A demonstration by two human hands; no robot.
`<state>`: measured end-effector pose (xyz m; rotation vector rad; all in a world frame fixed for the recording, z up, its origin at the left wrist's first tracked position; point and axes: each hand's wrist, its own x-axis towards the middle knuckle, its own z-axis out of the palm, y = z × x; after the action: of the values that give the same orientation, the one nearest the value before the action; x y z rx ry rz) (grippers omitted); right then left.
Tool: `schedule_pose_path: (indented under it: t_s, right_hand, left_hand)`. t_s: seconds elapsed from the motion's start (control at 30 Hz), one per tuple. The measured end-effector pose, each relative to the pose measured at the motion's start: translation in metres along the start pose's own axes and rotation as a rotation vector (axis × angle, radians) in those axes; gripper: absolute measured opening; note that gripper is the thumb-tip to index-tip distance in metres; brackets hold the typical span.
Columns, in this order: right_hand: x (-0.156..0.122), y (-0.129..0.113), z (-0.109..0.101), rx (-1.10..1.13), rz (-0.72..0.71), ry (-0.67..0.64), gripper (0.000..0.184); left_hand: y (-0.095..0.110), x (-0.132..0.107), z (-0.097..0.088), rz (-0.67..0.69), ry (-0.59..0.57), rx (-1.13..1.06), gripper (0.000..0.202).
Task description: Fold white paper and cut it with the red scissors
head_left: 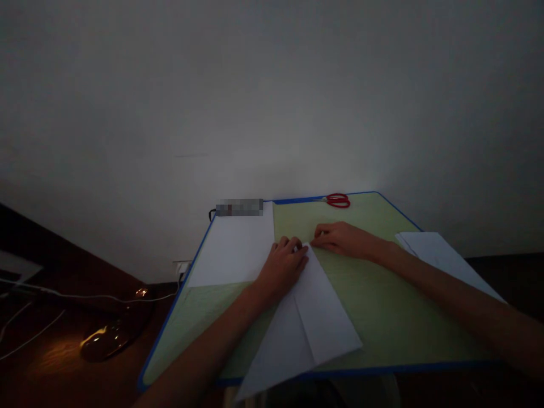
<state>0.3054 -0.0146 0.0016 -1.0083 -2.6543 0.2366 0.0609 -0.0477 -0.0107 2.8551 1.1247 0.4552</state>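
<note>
The person is leaning over a pale green table (382,306) edged in blue, and both hands are meeting at the far tip of a folded white paper (314,323). The paper is lying in front of the person with its long axis running from the near table edge, where its wide end is overhanging, away to a narrow point under the fingers; a straight crease is running down its middle and one flap is lying over the other. The left hand (283,265) is resting on top of that point, knuckles bent and fingers close together, pressing down rather than gripping. The right hand (340,238) is lying just beyond and to the right of the tip, fingers drawn together and touching the surface; in this dim light it is not possible to tell whether it is pinching the paper's corner or only pressing beside it. The left hand is the nearer one to the paper's body. A flat white sheet (236,246), smooth and unfolded, is lying just to the left, and another folded white sheet (446,258) is sitting well apart at the right edge. Red-handled scissors (338,200) are lying at the far edge, against the plain wall (272,102).
</note>
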Motion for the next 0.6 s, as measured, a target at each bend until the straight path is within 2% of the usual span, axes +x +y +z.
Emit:
schedule_pose_path:
  t_s: [0.23, 0.4, 0.6]
  right_hand:
    - [-0.021, -0.002, 0.006, 0.051, 0.018, 0.072, 0.030]
    - [-0.020, -0.006, 0.011, -0.010, 0.036, 0.078, 0.031]
    - [-0.015, -0.009, 0.011, 0.051, 0.056, 0.081, 0.029]
  left_hand:
    - [-0.006, 0.005, 0.005, 0.052, 0.015, -0.124, 0.032]
    - [-0.007, 0.005, 0.007, 0.080, 0.014, -0.109, 0.036]
    - [-0.007, 0.006, 0.007, 0.093, -0.006, -0.068, 0.037]
